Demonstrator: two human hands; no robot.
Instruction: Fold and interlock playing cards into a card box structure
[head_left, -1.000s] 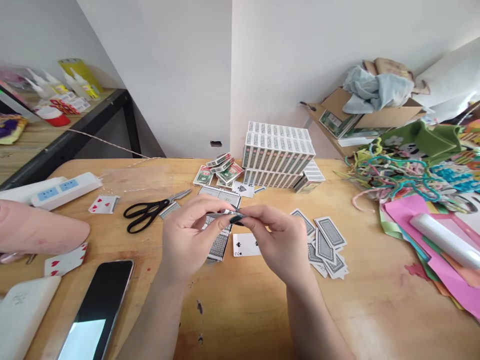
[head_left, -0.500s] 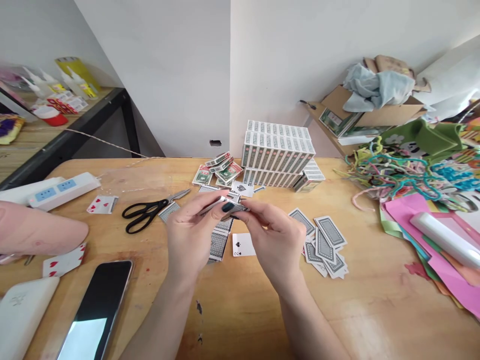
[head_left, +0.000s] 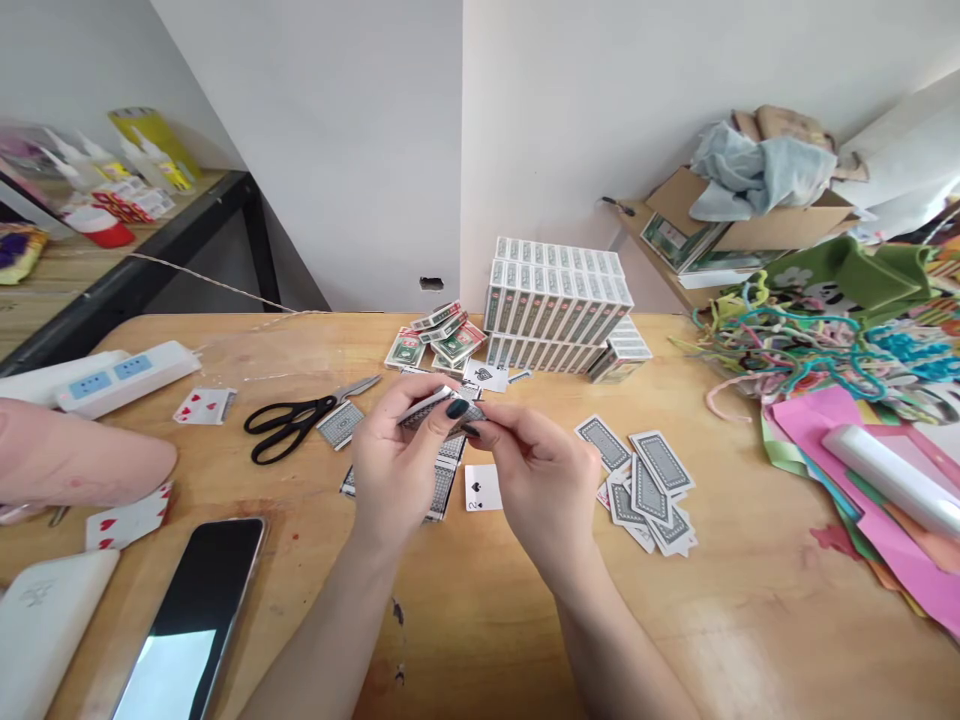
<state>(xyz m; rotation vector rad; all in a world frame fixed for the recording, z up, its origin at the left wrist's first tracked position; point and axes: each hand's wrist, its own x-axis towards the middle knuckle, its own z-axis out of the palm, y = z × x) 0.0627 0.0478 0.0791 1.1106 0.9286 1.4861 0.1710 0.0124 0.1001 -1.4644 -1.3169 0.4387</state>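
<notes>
Over the middle of the table both my hands are closed on a small folded piece of grey-backed playing card (head_left: 426, 408). My left hand (head_left: 394, 455) grips its left side, thumb on top. The fingertips of my right hand (head_left: 546, 470) pinch its right end, and the fingers hide part of it. Beneath my hands lies a flat arrangement of grey-backed cards (head_left: 448, 470), partly covered. A two of spades (head_left: 481, 488) lies face up beside my right hand, and an ace of spades (head_left: 486, 376) lies behind. Loose face-down cards (head_left: 651, 490) are spread to the right.
Black-handled scissors (head_left: 300, 425) lie left of my hands, near a power strip (head_left: 127, 378) and a phone (head_left: 199, 610). Stacked card boxes (head_left: 559, 300) stand at the back, with several loose card packs (head_left: 442, 340) beside them. Tangled yarn (head_left: 802, 350) and coloured paper (head_left: 847, 440) lie right.
My left hand has shifted slightly right and tilted, so more of the folded card's patterned back shows. My right hand has hardly moved and keeps its pinch.
</notes>
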